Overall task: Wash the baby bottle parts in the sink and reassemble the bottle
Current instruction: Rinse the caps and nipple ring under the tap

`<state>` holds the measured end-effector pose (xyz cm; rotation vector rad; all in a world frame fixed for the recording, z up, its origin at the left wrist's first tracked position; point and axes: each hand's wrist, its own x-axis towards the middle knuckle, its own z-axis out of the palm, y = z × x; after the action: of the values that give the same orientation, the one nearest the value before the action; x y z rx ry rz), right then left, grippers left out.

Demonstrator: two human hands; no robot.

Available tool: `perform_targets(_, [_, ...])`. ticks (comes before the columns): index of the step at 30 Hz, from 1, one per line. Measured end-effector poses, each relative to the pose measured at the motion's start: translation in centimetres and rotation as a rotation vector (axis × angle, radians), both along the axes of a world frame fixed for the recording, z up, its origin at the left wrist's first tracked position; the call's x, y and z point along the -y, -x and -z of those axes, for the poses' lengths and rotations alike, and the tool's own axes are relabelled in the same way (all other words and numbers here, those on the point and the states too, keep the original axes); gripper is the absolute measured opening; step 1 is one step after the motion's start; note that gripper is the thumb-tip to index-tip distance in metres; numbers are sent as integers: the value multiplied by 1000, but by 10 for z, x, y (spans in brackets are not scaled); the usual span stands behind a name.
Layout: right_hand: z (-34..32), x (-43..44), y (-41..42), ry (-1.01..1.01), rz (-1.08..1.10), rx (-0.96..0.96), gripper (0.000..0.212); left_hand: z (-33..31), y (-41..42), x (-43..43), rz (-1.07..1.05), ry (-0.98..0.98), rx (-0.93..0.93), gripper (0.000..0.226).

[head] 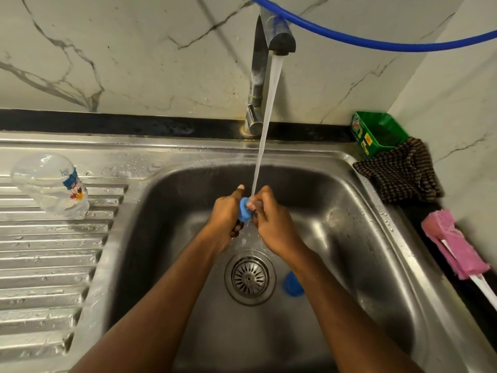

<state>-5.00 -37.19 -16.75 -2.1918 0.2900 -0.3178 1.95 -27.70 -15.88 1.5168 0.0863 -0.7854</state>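
Observation:
Over the middle of the steel sink [357, 219], both my hands hold a blue bottle ring [244, 210] under the running water [265, 130]. My left hand [227, 215] grips the ring from the left. My right hand [271, 220] pinches a clear teat [254, 203] seated in the ring, right where the stream lands. A second blue part [291, 284] lies on the sink floor to the right of the drain strainer [250, 277], partly hidden by my right forearm. The clear bottle body [51, 184] stands upside down on the ribbed drainboard at the left.
The tap [265, 49] rises behind the sink, with a blue hose [376, 41] across the wall above. A green soap box [376, 133], a checked cloth [400, 170] and a pink sponge brush [451, 246] lie along the right counter.

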Motion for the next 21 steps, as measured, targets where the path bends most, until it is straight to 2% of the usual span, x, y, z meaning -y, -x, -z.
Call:
perform_targets(3, [1,5,-1,-112,124,-83,17,2,3,-2,116,18,5,37])
perform_targets(5, [2,10,0,-49,151,-88,9,1,8,2,134,35,8,31])
perform_targets(7, [1,11,1,-2,101,-45,3,-1,11,7,77,46,-21,30])
perform_targets(10, [-2,6,2,-18,-3,32,7,1,8,9,-27,12,-46,33])
perform_targets(12, [-2,0,1,-56,15,34,6,4,4,5,-50,21,-11,36])
perform_targets(14, [-1,2,-2,-123,113,-27,12,6,2,2,12,40,52,36])
perform_targets(16, [1,7,-1,-89,160,-70,9,6,4,0,108,12,81,32])
perform_targets(18, [2,11,1,-15,118,-56,6,5,7,4,129,-15,61,29])
perform_targets(21, [0,8,3,-2,-1,19,12,5,6,9,-19,-7,-9,33])
